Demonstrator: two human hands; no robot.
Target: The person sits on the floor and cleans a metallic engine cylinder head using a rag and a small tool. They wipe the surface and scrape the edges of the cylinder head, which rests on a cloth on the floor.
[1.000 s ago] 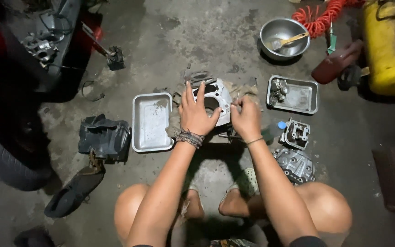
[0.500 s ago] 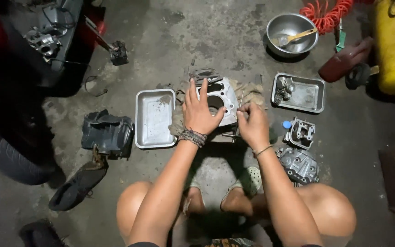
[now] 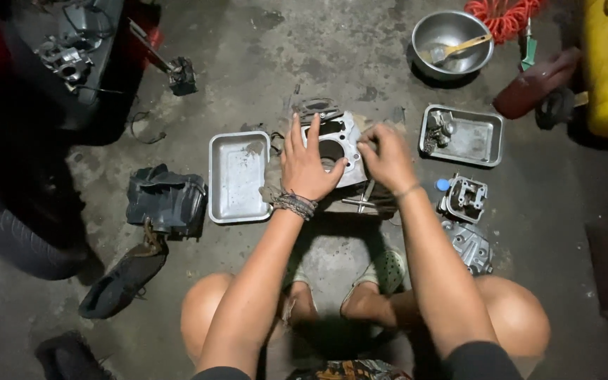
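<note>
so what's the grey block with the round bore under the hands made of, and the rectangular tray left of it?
Grey block with the round bore: looks like cast aluminium, dull matte grey with pale, chalky faces; the left hand lies flat on it. Rectangular tray: likely stamped steel or aluminium, smooth, faintly shiny, with a rolled rim and grimy smears. Neither alloy is certain.

Bare forearms and knees, left hand (image 3: 309, 163) with stacked dark beaded bracelets (image 3: 294, 205) at wrist, right hand (image 3: 388, 157) with one thin wrist band (image 3: 408, 191), dark short sleeves, patterned shorts (image 3: 350, 369), pale perforated clogs (image 3: 387, 268)
</note>
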